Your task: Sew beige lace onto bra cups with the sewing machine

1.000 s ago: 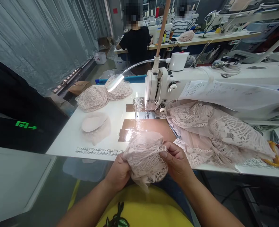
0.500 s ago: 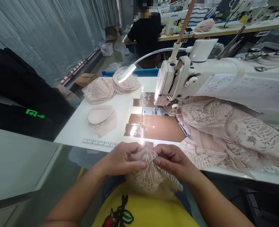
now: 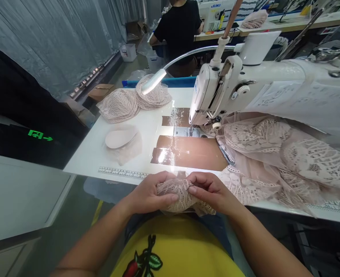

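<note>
Bunched between my two hands is a pale pink piece of lace fabric (image 3: 179, 196), held over my lap at the table's front edge. My left hand (image 3: 155, 194) grips its left side, thumb lying on top and fingers behind. On the other side, my right hand (image 3: 212, 192) pinches the lace between thumb and fingertips. The sewing machine (image 3: 207, 92) stands just beyond, its needle area lit and no lace from my hands under it. More pink lace fabric (image 3: 311, 161) lies heaped to the right of my right hand.
Two stacks of lace pieces (image 3: 118, 105) lie at the table's back left. Nearer is a smooth pad (image 3: 120, 137) on sheer fabric. A lamp (image 3: 154, 81) on a bent neck hangs over the table (image 3: 83, 154). Beyond, a person in black (image 3: 178, 34) sits at another machine.
The lace in my hands has been folded up, so less of it hangs over my lap. Both hands keep their hold and nearly their place. The view has shifted slightly.
</note>
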Available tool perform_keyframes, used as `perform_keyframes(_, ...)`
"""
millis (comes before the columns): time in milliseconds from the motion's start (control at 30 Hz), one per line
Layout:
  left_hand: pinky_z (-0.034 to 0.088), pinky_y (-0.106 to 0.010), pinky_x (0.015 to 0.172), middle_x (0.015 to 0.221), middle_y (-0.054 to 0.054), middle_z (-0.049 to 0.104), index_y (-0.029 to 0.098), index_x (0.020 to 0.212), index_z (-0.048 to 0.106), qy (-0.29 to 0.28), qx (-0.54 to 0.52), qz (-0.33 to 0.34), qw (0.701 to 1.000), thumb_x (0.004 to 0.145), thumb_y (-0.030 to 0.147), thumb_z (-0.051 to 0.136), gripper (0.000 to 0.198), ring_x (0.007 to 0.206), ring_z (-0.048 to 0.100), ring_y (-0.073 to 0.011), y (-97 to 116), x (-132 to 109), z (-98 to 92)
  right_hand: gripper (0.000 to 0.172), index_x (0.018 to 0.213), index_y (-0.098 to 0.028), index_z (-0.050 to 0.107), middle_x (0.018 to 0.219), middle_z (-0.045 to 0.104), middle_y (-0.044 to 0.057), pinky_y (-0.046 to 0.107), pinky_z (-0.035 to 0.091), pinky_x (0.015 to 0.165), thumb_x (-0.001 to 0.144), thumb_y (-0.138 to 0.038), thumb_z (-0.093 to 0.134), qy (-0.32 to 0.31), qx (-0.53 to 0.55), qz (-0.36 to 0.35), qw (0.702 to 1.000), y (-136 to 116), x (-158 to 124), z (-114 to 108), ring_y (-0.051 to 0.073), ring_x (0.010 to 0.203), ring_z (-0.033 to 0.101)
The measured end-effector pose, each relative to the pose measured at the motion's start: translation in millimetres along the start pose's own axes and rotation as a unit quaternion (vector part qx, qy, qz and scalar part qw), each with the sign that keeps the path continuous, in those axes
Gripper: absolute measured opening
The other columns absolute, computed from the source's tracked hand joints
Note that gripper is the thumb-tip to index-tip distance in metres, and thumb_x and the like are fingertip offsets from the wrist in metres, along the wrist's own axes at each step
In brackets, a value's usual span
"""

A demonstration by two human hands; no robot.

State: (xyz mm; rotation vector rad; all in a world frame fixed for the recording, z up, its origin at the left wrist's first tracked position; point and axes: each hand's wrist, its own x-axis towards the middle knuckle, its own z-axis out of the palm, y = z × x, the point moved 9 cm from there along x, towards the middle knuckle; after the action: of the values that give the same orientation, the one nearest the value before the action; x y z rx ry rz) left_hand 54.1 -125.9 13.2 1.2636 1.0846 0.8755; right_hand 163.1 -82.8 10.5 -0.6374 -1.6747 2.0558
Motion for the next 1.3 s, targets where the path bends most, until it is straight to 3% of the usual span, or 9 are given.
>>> perform_keyframes(100, 0.038, -0.021, 0.058, 0.072, 0.001, 0.051, 0.013, 0.087, 0.058, 0.025, 0.030, 0.004, 0.999, 0.081, 0.035, 0.063, 0.023, 0.064, 0.046, -0.0107, 2, 3, -1.4, 0.025, 0.084, -0.019, 0.065, 0.076, 0.060, 0.002, 0.027, 0.042, 0.062, 0.081, -0.044, 0.062, 0.016, -0.052, -0.023, 0.998, -8, 1, 1, 0.016, 0.069, 0.054)
perform_keyframes(233, 0.035, -0.020, 0.056, 0.070, 0.001, 0.048, 0.013, 0.080, 0.056, 0.012, 0.022, 0.006, 1.000, 0.082, 0.035, 0.063, 0.023, 0.062, 0.043, -0.0095, -1, 6, 3.1, 0.019, 0.069, -0.020, 0.059, 0.073, 0.060, 0.002, 0.027, 0.041, 0.063, 0.083, -0.033, 0.062, 0.109, -0.217, -0.099, 0.965, -29, 0, -5, 0.016, 0.069, 0.055)
perform_keyframes(300, 0.034, -0.020, 0.053, 0.068, 0.002, 0.045, 0.014, 0.077, 0.053, 0.006, 0.007, -0.001, 1.000, 0.083, 0.040, 0.061, 0.028, 0.060, 0.041, -0.0090, -5, 6, 3.5, 0.022, 0.066, -0.020, 0.058, 0.071, 0.061, 0.002, 0.028, 0.042, 0.062, 0.085, -0.030, 0.058, 0.136, -0.238, -0.113, 0.955, -34, -2, -7, 0.015, 0.066, 0.055)
perform_keyframes(467, 0.036, -0.021, 0.056, 0.072, 0.001, 0.049, 0.014, 0.088, 0.056, 0.000, -0.008, -0.020, 1.000, 0.081, 0.044, 0.062, 0.031, 0.063, 0.044, -0.0103, -8, 4, -3.5, 0.024, 0.063, -0.019, 0.058, 0.071, 0.065, 0.003, 0.028, 0.043, 0.058, 0.081, -0.034, 0.062, 0.164, -0.178, -0.061, 0.968, -23, -2, -19, 0.016, 0.065, 0.057)
perform_keyframes(667, 0.039, -0.023, 0.064, 0.083, -0.001, 0.054, 0.015, 0.093, 0.061, 0.006, 0.089, 0.027, 0.996, 0.077, 0.037, 0.068, 0.028, 0.072, 0.049, -0.0127, 16, 12, -9.9, 0.026, 0.062, -0.019, 0.058, 0.062, 0.061, 0.001, 0.025, 0.039, 0.050, 0.078, -0.038, 0.064, 0.192, -0.198, -0.017, 0.961, -14, -1, -21, 0.014, 0.056, 0.052)
perform_keyframes(967, 0.041, -0.024, 0.062, 0.077, -0.004, 0.058, 0.013, 0.087, 0.065, 0.014, 0.096, 0.017, 0.995, 0.086, 0.040, 0.056, 0.028, 0.071, 0.051, -0.0138, 12, 26, -9.9, 0.025, 0.059, -0.019, 0.059, 0.053, 0.058, -0.002, 0.023, 0.033, 0.045, 0.080, -0.032, 0.062, 0.205, -0.271, -0.059, 0.939, -26, 2, -18, 0.010, 0.048, 0.045)
perform_keyframes(1167, 0.040, -0.022, 0.060, 0.076, -0.003, 0.058, 0.013, 0.086, 0.067, 0.004, 0.097, 0.028, 0.995, 0.088, 0.037, 0.055, 0.026, 0.069, 0.051, -0.0128, 12, 35, -12.5, 0.018, 0.083, -0.019, 0.066, 0.059, 0.057, -0.003, 0.022, 0.034, 0.046, 0.077, -0.036, 0.066, 0.164, -0.172, 0.009, 0.971, -13, 12, -25, 0.010, 0.050, 0.044)
perform_keyframes(1300, 0.041, -0.022, 0.061, 0.074, -0.003, 0.059, 0.013, 0.089, 0.066, -0.023, 0.073, 0.018, 0.997, 0.090, 0.035, 0.051, 0.027, 0.067, 0.051, -0.0123, 15, 42, -12.9, 0.023, 0.070, -0.017, 0.064, 0.061, 0.055, -0.001, 0.023, 0.033, 0.048, 0.078, -0.039, 0.065, 0.137, -0.172, 0.021, 0.975, -14, 16, -30, 0.011, 0.055, 0.044)
